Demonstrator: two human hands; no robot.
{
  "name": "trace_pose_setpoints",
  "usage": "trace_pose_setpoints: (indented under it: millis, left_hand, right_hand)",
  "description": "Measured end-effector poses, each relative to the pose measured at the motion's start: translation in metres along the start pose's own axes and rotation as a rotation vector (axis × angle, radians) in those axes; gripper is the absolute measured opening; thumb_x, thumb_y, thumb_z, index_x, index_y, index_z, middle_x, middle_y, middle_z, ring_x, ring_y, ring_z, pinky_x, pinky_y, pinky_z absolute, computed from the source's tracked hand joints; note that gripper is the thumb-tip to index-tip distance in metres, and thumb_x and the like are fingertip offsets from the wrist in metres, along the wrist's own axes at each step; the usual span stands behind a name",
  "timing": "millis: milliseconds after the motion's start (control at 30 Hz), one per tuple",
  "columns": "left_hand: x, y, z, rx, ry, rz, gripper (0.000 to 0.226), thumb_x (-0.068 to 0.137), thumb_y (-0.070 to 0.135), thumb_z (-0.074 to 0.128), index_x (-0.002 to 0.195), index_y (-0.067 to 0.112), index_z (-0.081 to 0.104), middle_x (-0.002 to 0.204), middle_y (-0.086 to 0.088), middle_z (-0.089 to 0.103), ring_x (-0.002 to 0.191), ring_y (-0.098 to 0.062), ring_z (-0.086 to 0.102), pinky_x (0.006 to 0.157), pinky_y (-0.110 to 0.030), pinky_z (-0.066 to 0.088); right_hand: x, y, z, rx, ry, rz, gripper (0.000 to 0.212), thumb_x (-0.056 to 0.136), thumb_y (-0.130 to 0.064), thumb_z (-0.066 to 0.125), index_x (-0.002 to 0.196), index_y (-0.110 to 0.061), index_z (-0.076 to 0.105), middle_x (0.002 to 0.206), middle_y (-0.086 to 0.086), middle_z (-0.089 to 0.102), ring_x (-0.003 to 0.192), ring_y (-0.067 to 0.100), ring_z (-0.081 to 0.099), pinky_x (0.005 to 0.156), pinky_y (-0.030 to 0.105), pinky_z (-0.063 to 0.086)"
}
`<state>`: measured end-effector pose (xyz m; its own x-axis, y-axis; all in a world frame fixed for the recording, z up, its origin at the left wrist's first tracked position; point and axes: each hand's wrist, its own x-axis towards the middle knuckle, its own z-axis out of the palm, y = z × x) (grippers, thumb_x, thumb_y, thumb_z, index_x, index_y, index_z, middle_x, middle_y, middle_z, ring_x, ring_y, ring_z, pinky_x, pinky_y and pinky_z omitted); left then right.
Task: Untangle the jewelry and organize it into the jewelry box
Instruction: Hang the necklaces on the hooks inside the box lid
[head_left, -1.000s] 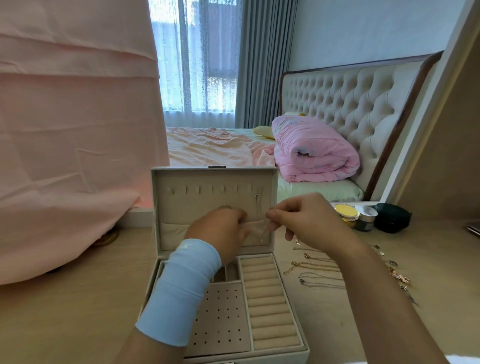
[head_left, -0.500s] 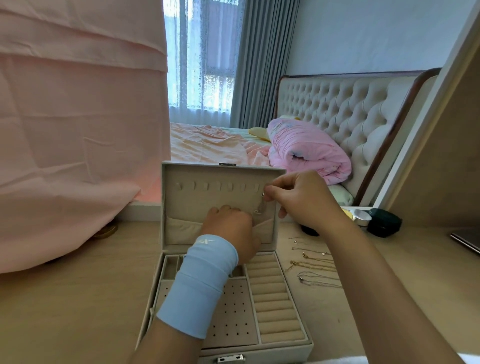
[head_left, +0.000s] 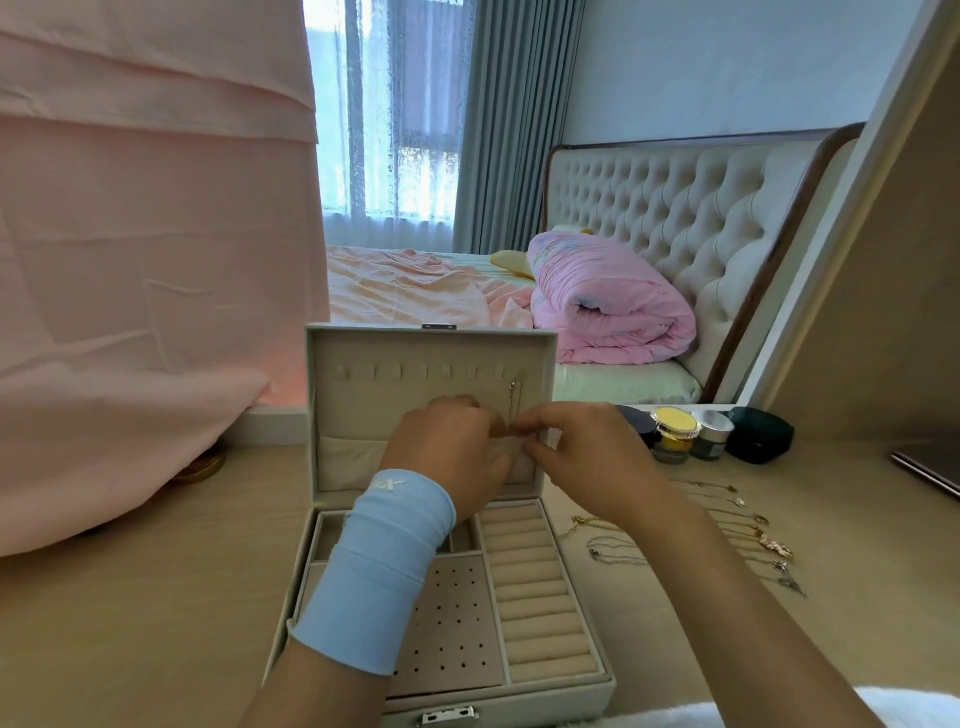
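The beige jewelry box (head_left: 556, 680) stands open in front of me, its lid (head_left: 363, 400) upright with a row of hooks and a pocket below. A thin chain necklace (head_left: 514, 400) hangs from the rightmost hook. My left hand (head_left: 447, 452), with a light blue wristband, pinches the chain's lower end at the pocket's top edge. My right hand (head_left: 582, 457) meets it there, its fingertips pinching the chain too. Several more necklaces (head_left: 727, 535) lie spread on the table to the right of the box.
Small cosmetic jars (head_left: 675, 431) and a dark green case (head_left: 758, 434) stand behind the necklaces. A dark flat device (head_left: 930, 467) lies at the far right. Pink cloth (head_left: 130, 312) hangs on the left. A bed with a rolled pink quilt (head_left: 608, 306) is behind.
My right hand came down from the hook to the pocket's edge beside the left hand. The chain now hangs from the hook. The camera view shifted a little.
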<state>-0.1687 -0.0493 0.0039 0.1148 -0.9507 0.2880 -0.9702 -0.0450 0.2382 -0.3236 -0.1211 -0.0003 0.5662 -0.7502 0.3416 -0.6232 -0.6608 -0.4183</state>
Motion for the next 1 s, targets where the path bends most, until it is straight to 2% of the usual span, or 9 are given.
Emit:
trace_pose_setpoints:
  millis: [67, 133, 200, 300, 433, 567, 633, 800, 1000]
  left_hand:
    - [0.000, 0.007, 0.003, -0.030, 0.048, 0.040, 0.034, 0.090, 0.043, 0.053, 0.121, 0.032, 0.062, 0.117, 0.008, 0.060, 0.108, -0.017, 0.054, 0.090, -0.034, 0.048]
    - [0.000, 0.016, 0.007, -0.059, 0.071, 0.083, 0.031, 0.092, 0.041, 0.053, 0.120, 0.031, 0.062, 0.115, 0.009, 0.060, 0.109, -0.015, 0.052, 0.092, -0.034, 0.047]
    - [-0.001, 0.028, 0.014, -0.092, 0.054, 0.116, 0.028, 0.093, 0.039, 0.053, 0.118, 0.031, 0.062, 0.112, 0.010, 0.061, 0.107, -0.014, 0.052, 0.090, -0.033, 0.046]
    - [-0.006, 0.053, 0.027, -0.156, -0.062, 0.154, 0.023, 0.093, 0.039, 0.054, 0.115, 0.036, 0.063, 0.105, 0.017, 0.061, 0.100, -0.009, 0.055, 0.085, -0.028, 0.047]
    - [-0.002, 0.084, 0.049, -0.078, -0.220, 0.202, 0.022, 0.094, 0.035, 0.052, 0.110, 0.035, 0.067, 0.105, 0.012, 0.065, 0.095, -0.014, 0.061, 0.082, -0.030, 0.051]
    - [0.010, 0.106, 0.067, 0.062, -0.305, 0.195, 0.024, 0.094, 0.028, 0.052, 0.109, 0.036, 0.069, 0.112, 0.005, 0.066, 0.104, -0.021, 0.059, 0.092, -0.034, 0.049]
    - [0.016, 0.108, 0.075, 0.138, -0.314, 0.188, 0.023, 0.093, 0.026, 0.056, 0.109, 0.035, 0.070, 0.114, 0.005, 0.065, 0.107, -0.020, 0.059, 0.094, -0.035, 0.048]
    - [0.021, 0.109, 0.091, 0.256, -0.397, 0.147, 0.018, 0.090, 0.031, 0.061, 0.104, 0.035, 0.072, 0.113, 0.005, 0.066, 0.103, -0.021, 0.061, 0.084, -0.030, 0.048]
    - [0.024, 0.110, 0.097, 0.314, -0.395, 0.171, 0.016, 0.092, 0.030, 0.060, 0.103, 0.032, 0.071, 0.111, 0.004, 0.066, 0.103, -0.021, 0.061, 0.087, -0.034, 0.052]
  right_hand:
    - [-0.005, 0.009, -0.013, 0.065, 0.035, 0.032, 0.023, 0.093, -0.027, 0.070, 0.114, -0.036, 0.074, 0.087, -0.031, 0.063, 0.074, -0.017, 0.056, 0.074, 0.014, 0.045]
    - [-0.011, 0.022, -0.026, 0.049, 0.007, 0.075, 0.020, 0.092, -0.029, 0.071, 0.111, -0.035, 0.074, 0.087, -0.029, 0.064, 0.076, -0.013, 0.058, 0.077, 0.019, 0.048]
    - [-0.019, 0.038, -0.034, -0.002, -0.116, 0.133, 0.015, 0.091, -0.030, 0.073, 0.105, -0.034, 0.075, 0.089, -0.022, 0.069, 0.079, -0.003, 0.066, 0.081, 0.026, 0.057]
    - [-0.032, 0.063, -0.036, -0.071, -0.289, 0.203, 0.008, 0.090, -0.029, 0.074, 0.096, -0.032, 0.078, 0.093, -0.018, 0.070, 0.085, 0.000, 0.066, 0.083, 0.031, 0.059]
    - [-0.041, 0.082, -0.031, -0.133, -0.443, 0.301, 0.007, 0.089, -0.022, 0.074, 0.093, -0.028, 0.078, 0.094, -0.014, 0.070, 0.086, 0.003, 0.064, 0.076, 0.025, 0.055]
    - [-0.044, 0.098, -0.025, -0.148, -0.518, 0.362, 0.010, 0.087, -0.018, 0.075, 0.088, -0.028, 0.076, 0.092, -0.008, 0.071, 0.085, 0.009, 0.065, 0.065, 0.022, 0.050]
    - [-0.045, 0.102, -0.020, -0.132, -0.533, 0.381, 0.010, 0.087, -0.017, 0.074, 0.093, -0.025, 0.077, 0.097, -0.006, 0.072, 0.088, 0.012, 0.066, 0.070, 0.025, 0.055]
    - [-0.043, 0.109, -0.013, -0.099, -0.532, 0.403, 0.008, 0.088, -0.017, 0.075, 0.095, -0.021, 0.077, 0.098, -0.005, 0.071, 0.092, 0.012, 0.066, 0.087, 0.034, 0.058]
    - [-0.041, 0.115, -0.010, -0.073, -0.552, 0.427, 0.017, 0.085, -0.021, 0.078, 0.101, -0.018, 0.078, 0.099, 0.000, 0.073, 0.093, 0.018, 0.068, 0.087, 0.037, 0.060]
